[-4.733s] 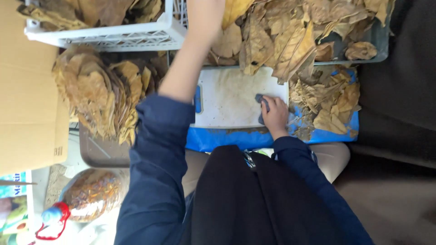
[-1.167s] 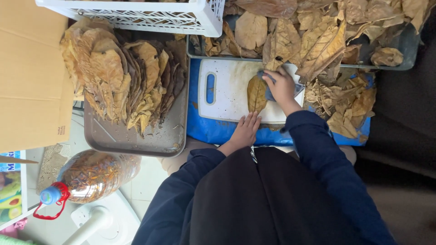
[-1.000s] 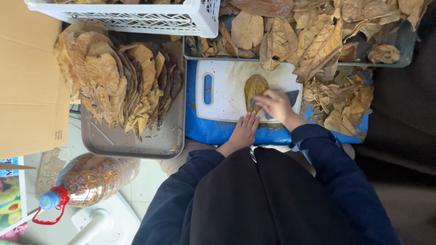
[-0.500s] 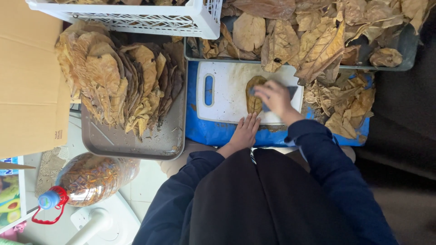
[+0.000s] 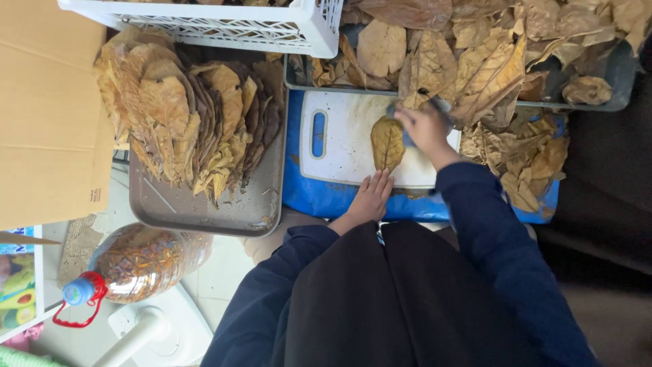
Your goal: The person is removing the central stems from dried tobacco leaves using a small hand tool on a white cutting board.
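Right hand (image 5: 426, 129): curled tight around a small dark tool whose blue handle just shows under the palm; what kind of tool it is cannot be told. The hand sits over the far right part of the board, touching the right edge of the leaf.
Left hand (image 5: 370, 198): flat and released, fingers (image 5: 382, 182) stretched out and pressing on the near edge of the board, their tips just at the stem end of the leaf.
Leaf in hand: one dry, yellow-brown oval leaf (image 5: 387, 141) lies flat on the white plastic cutting board with a slot handle (image 5: 339, 139), between the two hands.
Doing it well: judging by the pose, the leaf is being worked on with the tool; the flat left fingers should keep the brittle leaf from sliding, and the tool should go lightly, since such a leaf looks likely to crack.
Under the board: a blue cloth or sheet (image 5: 319, 200) spread on the bench, showing along the near edge.
To the left: a grey metal tray (image 5: 204, 211) bearing a fanned stack of flattened brown leaves (image 5: 190, 122).
Beyond and to the right: a loose heap of crumpled dry leaves (image 5: 502, 61) in a dark tray, spilling beside the board.
Far edge: a white plastic lattice crate (image 5: 224, 24).
Far left: a plain brown cardboard box (image 5: 47, 115); nearer, a clear plastic bottle with a blue cap and red ring (image 5: 136, 265) lying on its side.
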